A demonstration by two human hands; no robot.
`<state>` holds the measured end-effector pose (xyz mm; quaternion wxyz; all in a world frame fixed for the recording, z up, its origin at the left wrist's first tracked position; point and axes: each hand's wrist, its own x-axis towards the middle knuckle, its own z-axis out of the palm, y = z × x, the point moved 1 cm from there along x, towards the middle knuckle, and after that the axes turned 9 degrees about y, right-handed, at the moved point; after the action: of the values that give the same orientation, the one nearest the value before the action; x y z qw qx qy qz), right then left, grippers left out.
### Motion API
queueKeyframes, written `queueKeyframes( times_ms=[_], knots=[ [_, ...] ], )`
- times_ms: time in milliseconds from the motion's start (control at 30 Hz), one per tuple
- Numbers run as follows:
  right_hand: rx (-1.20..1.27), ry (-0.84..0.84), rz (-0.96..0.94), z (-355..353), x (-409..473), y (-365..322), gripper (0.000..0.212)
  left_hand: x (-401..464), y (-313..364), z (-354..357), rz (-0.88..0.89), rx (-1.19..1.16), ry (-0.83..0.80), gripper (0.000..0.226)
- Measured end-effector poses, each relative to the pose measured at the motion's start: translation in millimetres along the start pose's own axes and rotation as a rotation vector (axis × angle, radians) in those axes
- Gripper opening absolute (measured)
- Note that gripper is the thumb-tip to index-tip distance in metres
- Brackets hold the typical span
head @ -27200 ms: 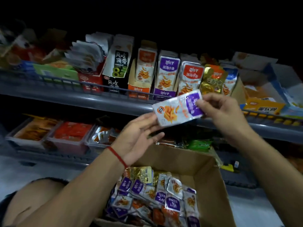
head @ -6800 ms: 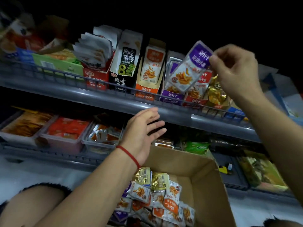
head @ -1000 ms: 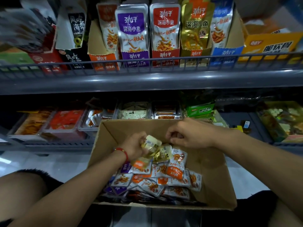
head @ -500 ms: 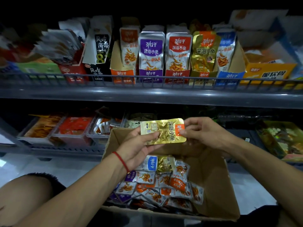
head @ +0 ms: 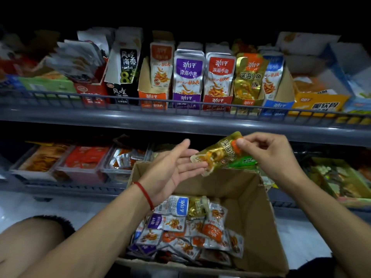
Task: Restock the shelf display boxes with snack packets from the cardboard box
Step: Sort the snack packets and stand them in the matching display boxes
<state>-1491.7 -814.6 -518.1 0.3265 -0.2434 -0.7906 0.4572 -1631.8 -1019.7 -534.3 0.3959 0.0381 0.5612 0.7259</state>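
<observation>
Right hand (head: 267,155): pinches the orange top corner of the gold packet (head: 218,154) between thumb and curled fingers.
Left hand (head: 170,169): palm up, fingers straight and loose, fingertips touching the packet's lower end; grips nothing.
Gold packet: tilted, held above the far rim of the cardboard box (head: 259,227), between both hands, below the upper shelf rail (head: 180,115).
Cardboard box: holds mixed snack packets (head: 192,229) heaped at its left side.
Gold display box (head: 248,85): on the upper shelf, between the red and blue boxes, packets standing upright.

Above the cardboard box (head: 255,215), the right hand (head: 269,155) pinches a gold packet (head: 217,154); the left hand (head: 172,167) lies flat, fingertips touching it.
</observation>
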Motion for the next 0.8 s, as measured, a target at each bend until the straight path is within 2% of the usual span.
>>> queueKeyframes(
  times_ms=[100, 233, 333, 600, 700, 800],
  knots=[
    [0.004, 0.003, 0.054, -3, 4, 3, 0.017, -5, -5, 6, 0.121, 0.190, -0.017, 0.031],
    [0.099, -0.107, 0.203, 1, 2, 0, 0.021, -2, -11, 10, 0.151, 0.188, 0.020, 0.019],
    [0.138, -0.089, 0.203, 2, 1, -3, 0.018, 0, -10, 14, 0.167, 0.174, 0.040, 0.018],
    [-0.349, 0.140, -0.304, -51, 49, -69, 0.010, 0, 0, 21, 0.169, 0.139, 0.070, 0.019],
    [-0.424, 0.240, -0.475, -70, 88, -99, 0.017, 0, 2, 20, 0.173, 0.175, 0.088, 0.015],
    [-0.524, 0.265, -0.548, -75, 116, -119, 0.025, -3, 6, 18, 0.206, 0.181, 0.087, 0.015]
  ],
)
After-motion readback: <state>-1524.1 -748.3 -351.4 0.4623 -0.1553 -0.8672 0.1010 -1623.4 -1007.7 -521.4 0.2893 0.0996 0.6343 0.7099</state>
